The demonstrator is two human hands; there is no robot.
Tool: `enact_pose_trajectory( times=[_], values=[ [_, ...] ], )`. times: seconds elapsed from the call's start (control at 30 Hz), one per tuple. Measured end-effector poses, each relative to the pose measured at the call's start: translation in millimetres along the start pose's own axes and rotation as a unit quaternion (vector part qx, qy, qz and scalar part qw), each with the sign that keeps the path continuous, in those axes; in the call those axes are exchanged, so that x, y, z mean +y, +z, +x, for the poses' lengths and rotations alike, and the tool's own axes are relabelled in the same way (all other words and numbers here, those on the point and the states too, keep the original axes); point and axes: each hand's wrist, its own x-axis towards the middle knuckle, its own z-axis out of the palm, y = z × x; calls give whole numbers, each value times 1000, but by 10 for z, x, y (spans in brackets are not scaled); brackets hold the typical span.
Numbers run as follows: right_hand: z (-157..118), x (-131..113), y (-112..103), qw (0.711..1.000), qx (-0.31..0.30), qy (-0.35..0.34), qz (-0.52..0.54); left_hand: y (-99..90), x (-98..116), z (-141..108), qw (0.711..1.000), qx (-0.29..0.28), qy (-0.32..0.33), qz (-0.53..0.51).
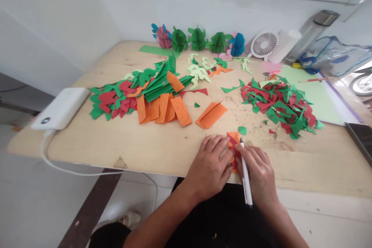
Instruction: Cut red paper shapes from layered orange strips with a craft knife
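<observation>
My left hand [209, 164] lies over the left side of a folded orange paper [233, 136] at the table's front edge, fingers bent and pressing on it. A red paper shape [231, 143] rests on top of the orange piece. My right hand [259, 172] is closed around a white pen [246, 180], its dark tip pointing away from me, and its fingertips touch the papers' right side. Just beyond is a small green scrap [242, 130]. Farther back lies another folded orange paper [211, 114].
Orange folded papers [180, 111], green strips [159, 85] and cut shapes lie left, near a white power bank [61, 108] with a cable. A red-green scrap pile [279, 104] is right. Paper figures [198, 39], a fan [264, 45] and a bottle [310, 35] stand behind.
</observation>
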Motion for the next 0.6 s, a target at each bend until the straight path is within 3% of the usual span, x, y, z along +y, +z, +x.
enact_pose_trajectory(
  times=[0.3,0.43,0.6],
  values=[
    [44,-16,-43,1000,1,21,16,19,-10,3,1000,-4,-2,-1],
    [136,-13,-107,987,9,125,97,32,-12,-3,1000,-9,-6,5],
    [264,25,-162,938,-6,258,230,28,-15,-8,1000,-6,-10,9]
  ],
)
